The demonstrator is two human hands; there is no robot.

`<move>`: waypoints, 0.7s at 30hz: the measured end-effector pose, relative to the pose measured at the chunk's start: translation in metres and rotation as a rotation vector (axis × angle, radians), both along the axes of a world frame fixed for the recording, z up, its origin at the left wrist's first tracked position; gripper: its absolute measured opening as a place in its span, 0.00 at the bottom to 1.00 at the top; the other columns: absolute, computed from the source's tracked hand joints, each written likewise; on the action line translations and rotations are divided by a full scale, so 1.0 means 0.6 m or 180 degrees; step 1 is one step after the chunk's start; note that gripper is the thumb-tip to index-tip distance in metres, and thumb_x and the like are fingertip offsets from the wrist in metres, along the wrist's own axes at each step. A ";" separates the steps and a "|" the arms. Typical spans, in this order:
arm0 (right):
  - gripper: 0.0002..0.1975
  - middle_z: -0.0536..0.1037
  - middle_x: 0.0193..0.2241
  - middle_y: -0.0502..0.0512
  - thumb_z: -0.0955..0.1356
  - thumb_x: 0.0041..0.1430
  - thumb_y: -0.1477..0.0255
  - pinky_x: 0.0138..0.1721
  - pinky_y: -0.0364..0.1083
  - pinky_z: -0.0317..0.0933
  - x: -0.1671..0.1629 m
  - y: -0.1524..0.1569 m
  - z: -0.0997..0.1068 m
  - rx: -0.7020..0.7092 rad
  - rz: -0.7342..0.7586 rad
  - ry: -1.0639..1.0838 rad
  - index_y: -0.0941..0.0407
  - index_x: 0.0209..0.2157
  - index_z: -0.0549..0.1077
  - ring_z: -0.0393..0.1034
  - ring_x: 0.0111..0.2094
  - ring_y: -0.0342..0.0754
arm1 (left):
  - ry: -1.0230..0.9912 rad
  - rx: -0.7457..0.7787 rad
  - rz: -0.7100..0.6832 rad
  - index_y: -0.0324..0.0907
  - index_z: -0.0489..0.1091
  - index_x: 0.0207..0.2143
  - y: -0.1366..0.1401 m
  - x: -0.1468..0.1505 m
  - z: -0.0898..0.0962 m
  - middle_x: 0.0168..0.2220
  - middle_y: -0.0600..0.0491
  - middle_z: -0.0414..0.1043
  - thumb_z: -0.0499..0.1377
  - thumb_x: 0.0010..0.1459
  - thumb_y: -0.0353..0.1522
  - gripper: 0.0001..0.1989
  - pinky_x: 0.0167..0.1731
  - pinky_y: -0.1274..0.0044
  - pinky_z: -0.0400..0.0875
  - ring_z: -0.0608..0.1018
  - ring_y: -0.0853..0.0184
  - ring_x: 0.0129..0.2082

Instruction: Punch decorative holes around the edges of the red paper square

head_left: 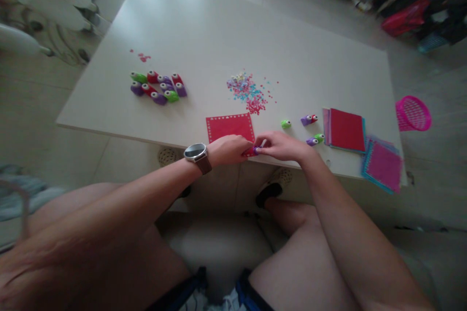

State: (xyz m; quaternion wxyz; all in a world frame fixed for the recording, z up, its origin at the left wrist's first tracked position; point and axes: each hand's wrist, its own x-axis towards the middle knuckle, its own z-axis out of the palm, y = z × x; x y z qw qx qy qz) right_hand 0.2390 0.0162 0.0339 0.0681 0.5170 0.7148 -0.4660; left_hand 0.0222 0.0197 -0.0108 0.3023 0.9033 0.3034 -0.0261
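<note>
A red sheet of paper [229, 127] lies at the table's near edge, with a row of small punched holes along its far and side edges. My left hand [231, 148] is closed on the paper's near part and covers much of it. At the paper's near right corner, my right hand [277, 146] pinches a small purple paper punch [257, 150]. The two hands almost meet there, and the fingers partly hide the punch. Beyond the paper lies a heap of pink, blue and pale punched-out bits [246, 90].
Several green, red and purple punches [158, 88] stand at the left, near a few pink bits [144, 57]. More punches [309, 120] stand at the right, beside a red-topped paper stack [346, 129]. Pink punched sheets [383, 163] overhang the table edge. A pink basket [414, 113] stands beyond.
</note>
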 end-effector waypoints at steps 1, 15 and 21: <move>0.03 0.84 0.41 0.57 0.72 0.69 0.76 0.40 0.42 0.66 0.000 0.000 0.000 0.0002 0.0002 0.0010 0.58 0.41 0.80 0.78 0.39 0.47 | -0.0001 -0.0010 0.0004 0.42 0.79 0.38 0.000 0.000 0.000 0.35 0.48 0.82 0.58 0.63 0.30 0.08 0.30 0.73 0.60 0.77 0.65 0.30; 0.03 0.84 0.41 0.55 0.72 0.68 0.77 0.40 0.42 0.67 -0.002 0.000 -0.006 0.0033 -0.0015 0.0072 0.57 0.40 0.80 0.78 0.40 0.48 | 0.0026 -0.0017 -0.0002 0.42 0.80 0.39 0.000 0.001 0.001 0.35 0.48 0.82 0.59 0.62 0.30 0.09 0.31 0.73 0.60 0.78 0.64 0.31; 0.02 0.84 0.38 0.55 0.73 0.68 0.78 0.39 0.42 0.66 -0.008 0.002 -0.006 -0.0029 -0.0266 -0.0068 0.57 0.39 0.79 0.77 0.38 0.47 | 0.0104 -0.0029 0.0093 0.41 0.82 0.42 0.000 0.008 0.004 0.37 0.44 0.84 0.50 0.76 0.45 0.25 0.32 0.74 0.62 0.81 0.63 0.32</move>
